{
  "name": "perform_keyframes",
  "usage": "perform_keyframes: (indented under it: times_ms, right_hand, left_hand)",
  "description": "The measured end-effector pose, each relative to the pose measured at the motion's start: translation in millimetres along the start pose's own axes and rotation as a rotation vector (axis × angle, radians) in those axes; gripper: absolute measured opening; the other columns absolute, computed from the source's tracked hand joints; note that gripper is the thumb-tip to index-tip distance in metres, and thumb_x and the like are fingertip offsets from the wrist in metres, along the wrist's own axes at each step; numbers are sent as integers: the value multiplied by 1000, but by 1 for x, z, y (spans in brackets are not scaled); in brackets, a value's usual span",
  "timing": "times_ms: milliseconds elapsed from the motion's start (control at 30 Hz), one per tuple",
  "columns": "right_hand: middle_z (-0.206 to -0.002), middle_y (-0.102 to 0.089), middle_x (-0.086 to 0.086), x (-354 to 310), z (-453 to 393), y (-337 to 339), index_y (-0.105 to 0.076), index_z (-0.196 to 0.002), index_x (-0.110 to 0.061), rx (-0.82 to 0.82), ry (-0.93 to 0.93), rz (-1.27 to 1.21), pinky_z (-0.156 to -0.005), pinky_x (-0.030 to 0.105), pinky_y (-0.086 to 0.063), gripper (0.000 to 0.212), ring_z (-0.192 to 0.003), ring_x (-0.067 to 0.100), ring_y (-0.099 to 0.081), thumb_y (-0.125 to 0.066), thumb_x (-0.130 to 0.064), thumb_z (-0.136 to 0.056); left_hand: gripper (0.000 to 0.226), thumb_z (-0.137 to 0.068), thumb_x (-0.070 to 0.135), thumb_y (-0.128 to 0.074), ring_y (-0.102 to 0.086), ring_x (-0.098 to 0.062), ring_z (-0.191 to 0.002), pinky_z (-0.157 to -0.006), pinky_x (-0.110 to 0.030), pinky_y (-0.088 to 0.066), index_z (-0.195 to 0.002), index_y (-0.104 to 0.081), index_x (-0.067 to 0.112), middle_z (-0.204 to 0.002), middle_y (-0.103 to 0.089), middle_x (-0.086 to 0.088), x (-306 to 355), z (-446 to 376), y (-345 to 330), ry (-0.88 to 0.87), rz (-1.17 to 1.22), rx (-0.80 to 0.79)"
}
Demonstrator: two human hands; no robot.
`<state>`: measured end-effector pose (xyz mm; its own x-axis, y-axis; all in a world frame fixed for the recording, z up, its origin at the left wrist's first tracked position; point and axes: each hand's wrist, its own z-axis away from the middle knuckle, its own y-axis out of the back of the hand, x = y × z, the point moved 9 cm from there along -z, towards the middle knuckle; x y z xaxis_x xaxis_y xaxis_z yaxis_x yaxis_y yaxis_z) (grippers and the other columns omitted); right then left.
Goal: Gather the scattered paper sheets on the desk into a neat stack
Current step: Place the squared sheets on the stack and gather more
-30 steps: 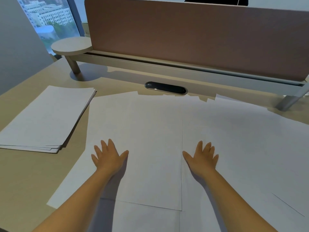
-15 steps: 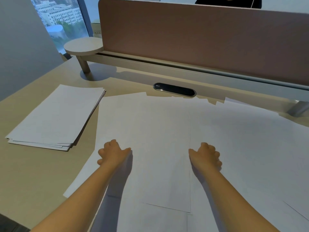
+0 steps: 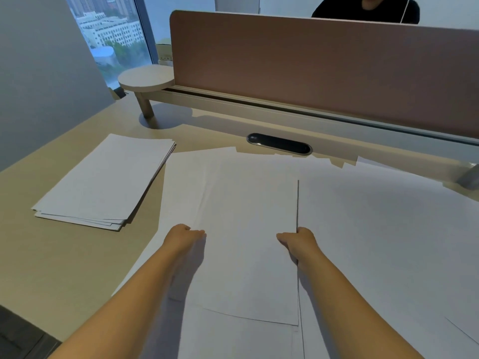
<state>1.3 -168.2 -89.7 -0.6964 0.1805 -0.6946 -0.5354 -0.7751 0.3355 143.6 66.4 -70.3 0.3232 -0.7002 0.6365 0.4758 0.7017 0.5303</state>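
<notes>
White top sheet (image 3: 246, 242), long axis running away from the person, lies between both hands. Left hand (image 3: 182, 235) and right hand (image 3: 298, 239) curl onto its side edges. Gathered stack (image 3: 103, 182) lies far-left, nearer the left hand.

Stack (image 3: 103, 182) lies left of scattered sheets (image 3: 363, 229)

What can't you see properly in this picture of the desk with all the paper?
Head view only:
- Fingertips of the left hand and right hand: curled under the white top sheet.
- How many loose white sheets: they overlap and run off the right and bottom edges.
- Person in black: hidden by the brown divider panel and the top edge.
</notes>
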Motion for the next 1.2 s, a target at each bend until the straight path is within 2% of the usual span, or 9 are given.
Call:
perform_keyframes:
  times_ms: [67,133,233,333,467,667,767,900,1200]
  right_hand:
    - [-52,-47,6,-3,2,0,-41,-72,-10,-11,-4,53,-52,19,-46,21,-53,16,-39,-52,-4,-89]
    - [-58,-40,2,-6,-2,-4,-32,-62,-15,-19,40,118,-42,16,-35,36,-52,13,-36,-50,-3,-90]
    - [-86,-56,4,-17,-1,-6,-57,-89,-5,2,154,78,-71,25,-43,9,-76,22,-54,-48,-1,-91]
    - [-109,-62,11,-31,6,1,-58,-118,-3,-3,235,-86,-94,39,-48,30,-102,33,-59,-49,3,-89]
    - [-111,-62,14,-46,13,17,-57,-121,-3,-28,279,-266,-92,38,-48,36,-100,32,-59,-51,9,-87]
    - [-105,-60,6,-74,31,34,-56,-122,-5,-16,384,-320,-88,31,-45,35,-98,25,-57,-52,5,-89]
    - [-99,-62,6,-96,47,42,-60,-106,-8,34,451,-285,-88,33,-48,23,-98,29,-58,-54,4,-87]
    - [-100,-57,5,-138,81,52,-58,-112,-5,70,542,-219,-84,31,-45,25,-96,25,-55,-57,0,-87]
    - [-99,-54,8,-201,137,74,-54,-116,1,105,647,-278,-77,29,-42,27,-87,20,-50,-53,0,-89]
  left_hand:
    - [26,-87,17,-57,-40,-21,-61,-59,-28,-30,-66,-42,10,-67,-42,-7,-5,-4,5,-23,-54,36]
    - [27,-83,15,-59,-40,-22,-64,-59,-29,-30,-65,-39,11,-68,-42,-8,-6,-5,9,-45,-106,62]
    - [12,-85,17,-60,-51,-23,-83,-72,-30,-38,-92,-55,8,-94,-58,-11,-2,-3,11,-66,-101,76]
    - [49,-88,20,-60,-52,-26,-117,-87,-30,-40,-131,-43,4,-134,-51,-11,7,-6,14,-106,-33,95]
    - [65,-91,25,-57,-31,-27,-139,-106,-36,-33,-144,-23,8,-151,-29,-9,22,-5,4,-179,103,7]
    - [16,-91,8,-54,-57,-29,-106,-89,-34,-45,-106,-54,8,-108,-63,-11,55,8,5,-241,332,-49]
    - [19,-90,4,-53,-59,-31,-104,-94,-42,-48,-107,-56,10,-112,-64,-13,82,21,20,-270,436,-34]
    - [23,-91,4,-52,-59,-20,-85,-72,-30,-49,-111,-57,14,-95,-62,-1,126,51,49,-395,521,20]
    - [31,-94,4,-45,-55,-25,-101,-91,-40,-46,-124,-53,7,-111,-57,-5,185,102,92,-611,535,72]
